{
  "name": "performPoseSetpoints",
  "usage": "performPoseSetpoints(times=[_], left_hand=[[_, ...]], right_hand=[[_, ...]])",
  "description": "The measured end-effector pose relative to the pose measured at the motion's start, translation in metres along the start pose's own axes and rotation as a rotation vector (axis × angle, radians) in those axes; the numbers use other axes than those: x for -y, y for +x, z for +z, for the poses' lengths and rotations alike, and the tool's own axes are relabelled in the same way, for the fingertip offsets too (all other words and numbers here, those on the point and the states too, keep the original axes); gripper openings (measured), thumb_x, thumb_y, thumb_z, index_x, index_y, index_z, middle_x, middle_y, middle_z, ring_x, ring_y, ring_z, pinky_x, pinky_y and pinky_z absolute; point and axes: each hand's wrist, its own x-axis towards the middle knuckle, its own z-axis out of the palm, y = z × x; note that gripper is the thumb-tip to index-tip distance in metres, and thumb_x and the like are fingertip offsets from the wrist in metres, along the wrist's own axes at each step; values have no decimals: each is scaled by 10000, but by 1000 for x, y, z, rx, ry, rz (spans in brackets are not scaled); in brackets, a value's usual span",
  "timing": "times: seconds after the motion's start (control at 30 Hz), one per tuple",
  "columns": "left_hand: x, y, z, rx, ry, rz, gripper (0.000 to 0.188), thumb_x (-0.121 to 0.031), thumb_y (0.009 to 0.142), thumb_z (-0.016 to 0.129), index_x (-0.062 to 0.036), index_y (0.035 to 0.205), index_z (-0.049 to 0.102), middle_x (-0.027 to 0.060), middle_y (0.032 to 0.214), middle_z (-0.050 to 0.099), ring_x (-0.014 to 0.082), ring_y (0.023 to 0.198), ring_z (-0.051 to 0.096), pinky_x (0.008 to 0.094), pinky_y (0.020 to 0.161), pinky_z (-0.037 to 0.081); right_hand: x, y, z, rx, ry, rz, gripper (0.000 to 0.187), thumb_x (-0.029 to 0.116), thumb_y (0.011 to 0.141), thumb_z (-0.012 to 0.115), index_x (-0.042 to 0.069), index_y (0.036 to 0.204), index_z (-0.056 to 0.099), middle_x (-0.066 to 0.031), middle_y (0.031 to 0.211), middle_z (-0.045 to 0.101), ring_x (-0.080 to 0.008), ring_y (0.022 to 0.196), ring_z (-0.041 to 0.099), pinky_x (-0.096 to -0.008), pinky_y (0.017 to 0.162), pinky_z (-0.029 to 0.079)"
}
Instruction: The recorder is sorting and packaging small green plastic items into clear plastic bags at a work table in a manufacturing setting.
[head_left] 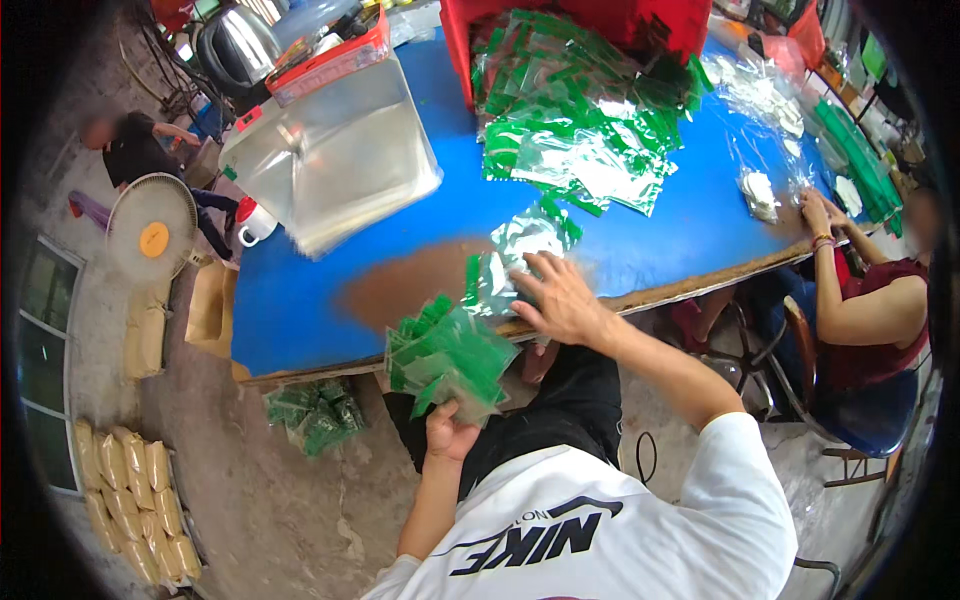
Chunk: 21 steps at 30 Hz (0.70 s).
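Observation:
My left hand is closed around the lower end of a fanned bunch of small clear plastic packets with green ends, held over my lap at the table's near edge. On the tabletop, my right hand rests with fingers spread on a few more packets of the same kind. Beyond it, a large heap of green-and-clear packets spills out of a red bin lying open toward me. How much the right fingers press or grip is not clear, but they look stretched out.
A stack of large clear plastic sheets or bags lies on the blue table, beside a red-and-white mug. At right, a seated co-worker's hands are near white pieces. More packets sit below the table edge.

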Motion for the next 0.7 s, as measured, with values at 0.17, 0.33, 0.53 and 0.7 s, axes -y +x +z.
performPoseSetpoints(times=[0.17, 0.33, 0.53, 0.7], left_hand=[[10, 11, 35, -3, -123, 12, 622, -87, 829, 720, -72, 1402, 479, 126, 1402, 548, 338, 1311, 508, 595, 1127, 381], [7, 10, 51, -84, -116, 44, 650, -91, 852, 702, -63, 1438, 420, 146, 1415, 526, 352, 1336, 487, 645, 1154, 340], [-10, -2, 23, -106, -54, 22, 631, -88, 825, 682, -35, 1411, 454, 142, 1378, 557, 345, 1304, 524, 589, 1142, 380], [-19, 1, 18, -79, -23, 58, 590, -71, 802, 689, -31, 1363, 512, 127, 1337, 586, 328, 1265, 549, 494, 1128, 413]], right_hand=[[23, -2, 9, 21, 318, -131, 340, 37, 916, 577, 26, 1255, 606, -191, 1172, 581, -377, 1070, 558, -422, 933, 464], [23, 4, 12, -96, 545, 127, 255, 111, 949, 607, 13, 1180, 650, -193, 1067, 598, -375, 954, 605, -446, 856, 495], [18, 10, 4, -211, -14, -39, 290, 176, 886, 698, 26, 1129, 650, -181, 1071, 594, -370, 976, 592, -434, 857, 494], [23, 16, 10, 277, 666, -168, 202, 92, 856, 589, -6, 1031, 615, -204, 1174, 631, -391, 1080, 607, -468, 928, 486]])
